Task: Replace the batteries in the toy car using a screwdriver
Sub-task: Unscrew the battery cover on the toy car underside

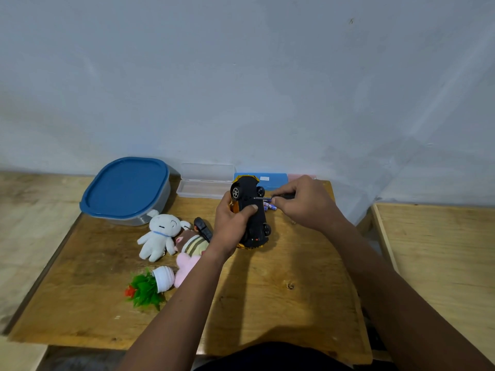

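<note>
Car [251, 212] in my left hand [231, 223], toys [160, 236] left, batteries [269, 206] probably right, container [126, 188] behind-left.

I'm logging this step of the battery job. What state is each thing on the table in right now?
toy car: turned on its side, underside showing, gripped by left hand
screwdriver: in right hand, tip at the underside
batteries: loose on the table
blue-lidded container: closed
clear case: open
potted plant: tipped over

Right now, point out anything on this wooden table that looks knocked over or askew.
The small white ribbed pot with the green plastic plant lies tipped on its side near the table's left front, beside the pink plush toy.
</note>
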Available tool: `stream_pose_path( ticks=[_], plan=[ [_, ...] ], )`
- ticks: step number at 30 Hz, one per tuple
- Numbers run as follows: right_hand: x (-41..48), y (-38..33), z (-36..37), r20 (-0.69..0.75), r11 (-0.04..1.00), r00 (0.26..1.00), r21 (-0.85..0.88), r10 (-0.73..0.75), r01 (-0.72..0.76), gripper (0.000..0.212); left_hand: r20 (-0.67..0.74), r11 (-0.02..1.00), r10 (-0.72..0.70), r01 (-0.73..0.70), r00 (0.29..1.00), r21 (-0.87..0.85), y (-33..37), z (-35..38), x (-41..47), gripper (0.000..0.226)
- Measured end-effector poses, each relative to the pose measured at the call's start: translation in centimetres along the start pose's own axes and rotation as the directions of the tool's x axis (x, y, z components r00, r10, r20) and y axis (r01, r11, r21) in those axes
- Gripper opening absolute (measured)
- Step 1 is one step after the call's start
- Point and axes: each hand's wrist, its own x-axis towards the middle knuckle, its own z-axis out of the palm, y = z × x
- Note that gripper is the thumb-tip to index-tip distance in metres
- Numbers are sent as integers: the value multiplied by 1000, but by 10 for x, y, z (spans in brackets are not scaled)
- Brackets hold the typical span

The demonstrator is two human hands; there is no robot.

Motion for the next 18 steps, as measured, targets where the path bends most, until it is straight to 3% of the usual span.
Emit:
stream_pose_path(
  ticks=[14,16,18],
  plan=[
    [2,-1,-2,20,999,998,4,52,-52,17,11,999,43,-43,999,30,1,0,-3,39],
    [6,-2,-4,28,993,992,-16,119,-119,42,24,996,77,-78,997,46,1,1,-4,38],
    [9,-4,-7,39,984,983,-22,177,-177,52,25,994,94,-96,995,51,3,2,-3,38]
  ],
)
